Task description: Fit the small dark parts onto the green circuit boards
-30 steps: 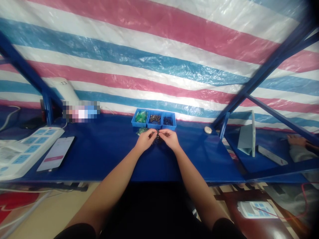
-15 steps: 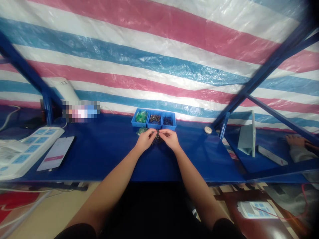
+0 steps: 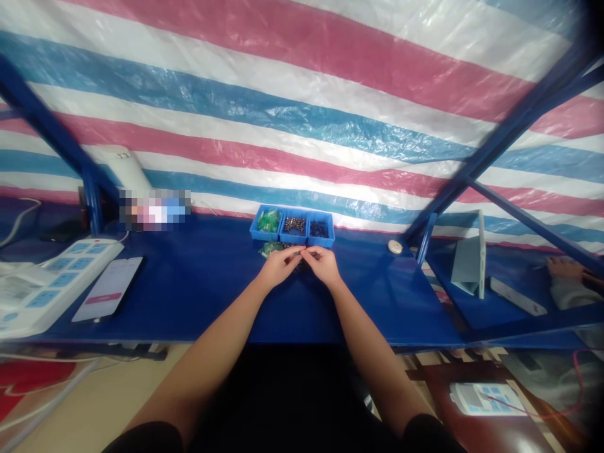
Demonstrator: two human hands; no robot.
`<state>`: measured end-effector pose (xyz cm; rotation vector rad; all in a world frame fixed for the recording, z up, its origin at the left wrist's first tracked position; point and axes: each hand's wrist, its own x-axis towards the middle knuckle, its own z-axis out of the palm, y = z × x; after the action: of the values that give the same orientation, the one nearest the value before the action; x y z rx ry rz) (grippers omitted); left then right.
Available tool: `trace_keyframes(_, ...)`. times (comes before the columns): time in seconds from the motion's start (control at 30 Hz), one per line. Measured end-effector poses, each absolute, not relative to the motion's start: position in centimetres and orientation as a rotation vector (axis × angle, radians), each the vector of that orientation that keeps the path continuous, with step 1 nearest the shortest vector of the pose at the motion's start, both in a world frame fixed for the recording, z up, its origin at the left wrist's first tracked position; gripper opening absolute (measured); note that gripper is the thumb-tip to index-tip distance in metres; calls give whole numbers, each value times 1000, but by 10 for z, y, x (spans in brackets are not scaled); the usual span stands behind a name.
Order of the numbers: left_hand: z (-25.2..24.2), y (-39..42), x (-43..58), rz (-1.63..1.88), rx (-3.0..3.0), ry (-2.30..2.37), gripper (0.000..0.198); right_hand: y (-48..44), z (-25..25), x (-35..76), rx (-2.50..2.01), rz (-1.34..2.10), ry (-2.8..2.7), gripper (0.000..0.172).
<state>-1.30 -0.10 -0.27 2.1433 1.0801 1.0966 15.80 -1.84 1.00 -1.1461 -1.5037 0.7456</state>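
Observation:
My left hand and my right hand meet fingertip to fingertip over the blue table. Both are closed in a pinch; whatever sits between the fingertips is too small to make out. Just beyond them stand three joined blue bins: the left bin holds green pieces, the middle bin small shiny metal-looking parts, the right bin dark small parts. A little clear bag with greenish contents lies beside my left hand. Dark small pieces under my hands are mostly hidden.
On the left lie a phone and a white power strip. A round whitish object rests near the right frame post. Farther right are a tablet-like stand and another person's hand. Striped sheeting hangs behind.
My fingertips have drawn together, and my left fingers now reach slightly farther right, covering more of the dark pieces below. The bins stay in place.

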Motion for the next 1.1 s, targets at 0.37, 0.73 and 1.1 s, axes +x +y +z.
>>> trace_keyframes(0.37,-5,3,-14,1198,2220,1099,31,-17,11,157,-1108,826,-1425,30)
trace_keyframes(0.73,-6,4,-15,1209,2224,1226,36,-13,9,164,-1164,580,-1381,28)
trace_keyframes(1.1,1,5,-21,1339,2041,1614,27,5,-1,189,-1449,268,-1667,21)
